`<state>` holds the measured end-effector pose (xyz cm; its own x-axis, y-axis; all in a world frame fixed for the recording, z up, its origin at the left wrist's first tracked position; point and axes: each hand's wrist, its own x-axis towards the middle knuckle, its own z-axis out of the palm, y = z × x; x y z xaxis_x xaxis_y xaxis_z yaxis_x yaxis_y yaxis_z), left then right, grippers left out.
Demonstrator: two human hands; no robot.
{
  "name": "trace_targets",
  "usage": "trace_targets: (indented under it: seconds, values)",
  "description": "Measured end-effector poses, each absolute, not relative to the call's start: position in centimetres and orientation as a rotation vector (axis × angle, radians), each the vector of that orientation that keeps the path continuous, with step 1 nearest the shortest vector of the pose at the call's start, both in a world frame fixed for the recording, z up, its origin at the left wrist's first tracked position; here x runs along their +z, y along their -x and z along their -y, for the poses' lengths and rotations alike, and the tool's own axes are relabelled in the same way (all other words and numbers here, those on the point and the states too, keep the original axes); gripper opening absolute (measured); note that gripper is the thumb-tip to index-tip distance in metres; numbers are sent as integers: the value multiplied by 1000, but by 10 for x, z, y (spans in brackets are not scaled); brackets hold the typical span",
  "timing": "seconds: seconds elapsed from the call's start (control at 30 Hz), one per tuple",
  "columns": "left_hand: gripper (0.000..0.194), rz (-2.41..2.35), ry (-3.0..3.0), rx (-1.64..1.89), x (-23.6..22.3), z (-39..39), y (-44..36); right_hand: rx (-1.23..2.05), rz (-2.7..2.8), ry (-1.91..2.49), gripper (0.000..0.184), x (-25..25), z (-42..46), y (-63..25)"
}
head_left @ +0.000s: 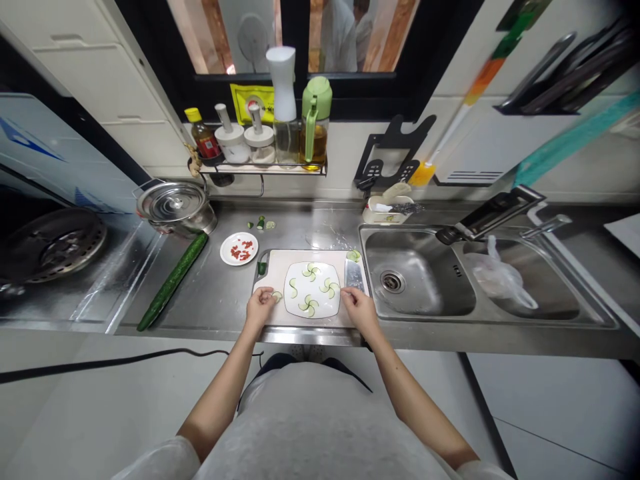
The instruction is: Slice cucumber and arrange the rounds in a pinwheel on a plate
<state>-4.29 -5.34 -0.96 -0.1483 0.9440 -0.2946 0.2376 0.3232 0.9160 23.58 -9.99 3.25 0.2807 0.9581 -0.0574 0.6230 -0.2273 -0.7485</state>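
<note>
A squarish white plate (324, 275) lies on the pale cutting board (277, 261), with several pinwheel figures of cucumber slices (311, 271) on it. The figure at the plate's left has fewer slices than the others. My left hand (260, 308) is closed on cucumber slices (277, 296) just left of the plate. At the plate's right edge, my right hand (361, 309) has its fingertips pinched together; what they hold, if anything, is too small to make out. A kitchen knife's blade (354, 273) lies on the board beyond that hand, with a cucumber piece (353, 255) above it.
Left of the board are a small plate of red bits (239, 249), a whole cucumber (173, 281) and a lidded steel pot (177, 208). A double sink (420, 273) is to the right, under a faucet (490, 215). Bottles stand on a wall rack (265, 169).
</note>
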Motion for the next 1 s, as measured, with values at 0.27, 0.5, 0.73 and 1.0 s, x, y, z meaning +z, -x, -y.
trace_targets:
  seconds: [0.27,0.5,0.73,1.0]
  values:
    - [49,-1294,-780,1009,44,58,17,858,1463,1726,28,60,90,-201]
    - [47,-1077,-911,931,74,66,0,1029,1621,1422,25,76,75,-172]
    - [52,-1118,-864,917,76,64,1,1164,1533,1378,15,78,69,-166]
    - [43,-1030,-506,672,76,71,-2,1120,1405,1346,17,82,66,-167]
